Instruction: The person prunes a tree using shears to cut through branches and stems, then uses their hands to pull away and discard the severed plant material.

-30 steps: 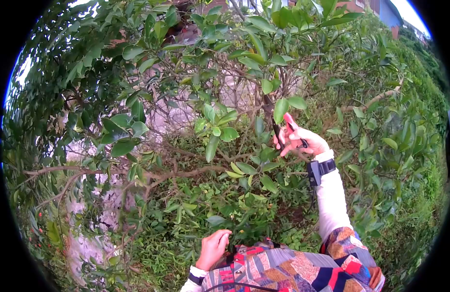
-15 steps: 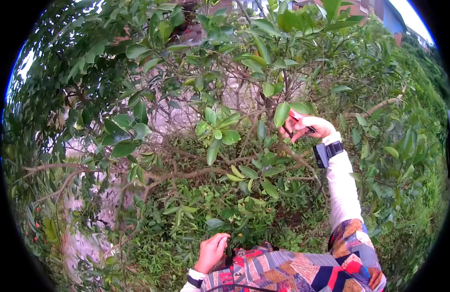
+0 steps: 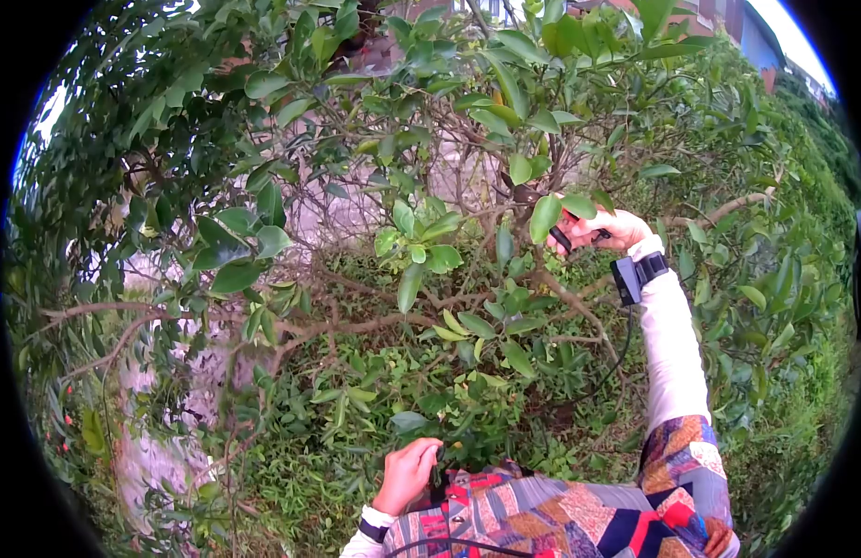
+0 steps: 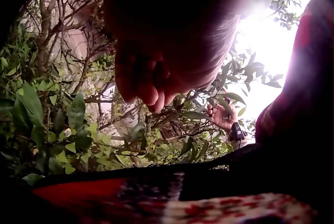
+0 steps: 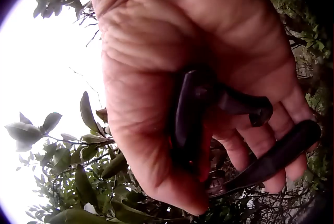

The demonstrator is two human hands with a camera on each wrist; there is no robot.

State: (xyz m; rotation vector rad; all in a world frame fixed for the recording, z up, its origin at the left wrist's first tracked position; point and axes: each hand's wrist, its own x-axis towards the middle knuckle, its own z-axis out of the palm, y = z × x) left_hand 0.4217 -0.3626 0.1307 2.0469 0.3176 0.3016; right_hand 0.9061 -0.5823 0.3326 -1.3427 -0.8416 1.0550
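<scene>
My right hand (image 3: 616, 229) is raised among the branches at right of centre and grips a pair of pruning shears (image 5: 276, 159). In the right wrist view their black handles stand spread apart, one along the thumb and the other across the fingers. The blades are hidden behind the hand. Green leaves (image 3: 546, 218) overlap the fingertips in the head view, near a brown stem. Low in front of the body, my left hand (image 3: 410, 474) hangs with loosely curled fingers (image 4: 148, 91) and nothing visible in them.
A long bare branch (image 3: 365, 328) runs across the middle, and another branch (image 3: 579, 305) slopes below the right hand. Leafy twigs surround both arms. Low weeds (image 3: 309, 484) cover the ground, with pale ground (image 3: 160, 465) at left. A cable (image 3: 626, 339) hangs from the right wrist.
My right hand has moved up and to the right with the pruning shears, and has turned so its fingers sit behind leaves. My left hand stays in place.
</scene>
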